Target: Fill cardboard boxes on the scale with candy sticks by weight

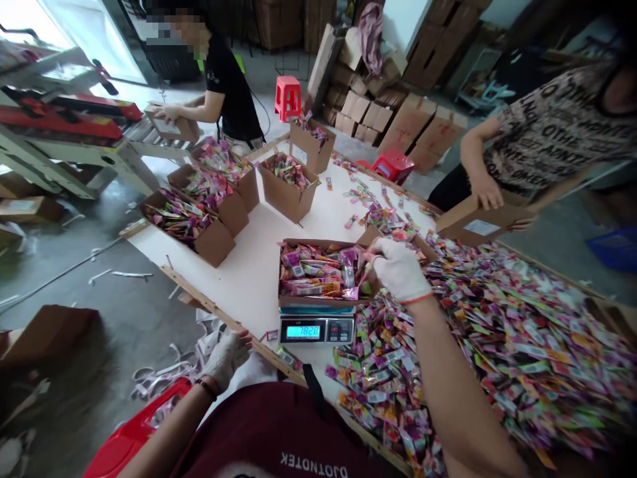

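"Cardboard box (323, 272), the one on the scale (317, 328): where does it sit?"

"Near the front edge of the white table (249, 265), right against the big heap of packets (497, 345). It is full of the same bright packets, and the scale's display is lit."

"And the right hand (398, 269)?"

"Gloved, at the box's right rim, fingers pinched narrow on a purple packet (351, 260) lying on top of the load."

"The left hand (226, 355)?"

"Also gloved, low, just off the table's near edge, well apart from the box. Fingers loosely spread, holding nothing."

"Anything else on the table?"

"Four more filled boxes (213, 239) at the far left end, and loose packets strewn between them and the heap."

"Other people?"

"Two. One in black (229, 86) at the far end holds a shut box (172, 126) by a conveyor. One in a printed shirt (552, 139) across the table on the right has both hands on another box (478, 222) at the heap's edge."
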